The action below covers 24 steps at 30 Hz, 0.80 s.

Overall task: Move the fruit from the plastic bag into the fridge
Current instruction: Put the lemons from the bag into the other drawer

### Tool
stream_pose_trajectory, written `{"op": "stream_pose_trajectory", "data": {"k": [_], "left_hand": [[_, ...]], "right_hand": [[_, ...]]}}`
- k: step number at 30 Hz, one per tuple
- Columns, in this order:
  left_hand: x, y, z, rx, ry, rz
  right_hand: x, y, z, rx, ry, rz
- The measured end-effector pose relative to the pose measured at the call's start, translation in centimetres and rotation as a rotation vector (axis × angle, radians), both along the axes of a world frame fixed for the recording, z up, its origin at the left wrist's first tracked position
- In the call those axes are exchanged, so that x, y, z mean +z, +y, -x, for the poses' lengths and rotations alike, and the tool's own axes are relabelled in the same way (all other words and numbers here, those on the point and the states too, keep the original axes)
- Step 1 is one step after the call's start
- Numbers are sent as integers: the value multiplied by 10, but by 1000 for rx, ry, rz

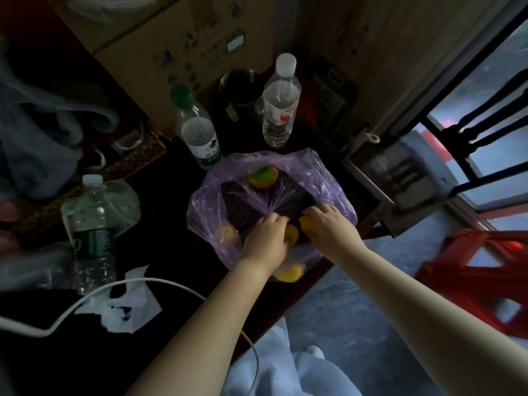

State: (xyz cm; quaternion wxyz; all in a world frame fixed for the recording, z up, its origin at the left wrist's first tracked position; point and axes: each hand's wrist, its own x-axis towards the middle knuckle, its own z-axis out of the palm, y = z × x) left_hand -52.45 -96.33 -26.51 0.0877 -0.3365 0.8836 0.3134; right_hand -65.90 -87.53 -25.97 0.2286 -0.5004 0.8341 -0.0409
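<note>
Now the right hand (328, 221) curls its fingers round a yellow fruit (306, 225) inside the purple plastic bag (325, 172) at the right edge of the table (168, 224). The left hand (265, 235) bends its fingers beside it; its hold is unclear.

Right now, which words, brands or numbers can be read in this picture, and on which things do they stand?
No text can be read with certainty.
Cardboard box: printed symbols and characters, too blurred to read.
Green-capped bottle: white and green label, too blurred to read.
White-capped bottle: red and white label, too blurred to read.
Large bottle: dark green label, too dark and blurred to read.
</note>
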Motion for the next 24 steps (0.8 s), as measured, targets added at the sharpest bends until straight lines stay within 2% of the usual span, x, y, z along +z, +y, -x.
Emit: {"op": "stream_pose_trajectory", "data": {"k": [6, 12, 19, 24], "left_hand": [[-4, 1, -3, -52, -48, -46], [0, 0, -8, -24, 14, -19], [63, -1, -10, 7, 257, 174], [139, 29, -16, -63, 533, 263]], "right_hand": [[-4, 3, 0, -2, 38, 5], [4, 3, -7, -55, 35, 65], [64, 26, -22, -168, 66, 455], [139, 86, -38, -397, 65, 806]]}}
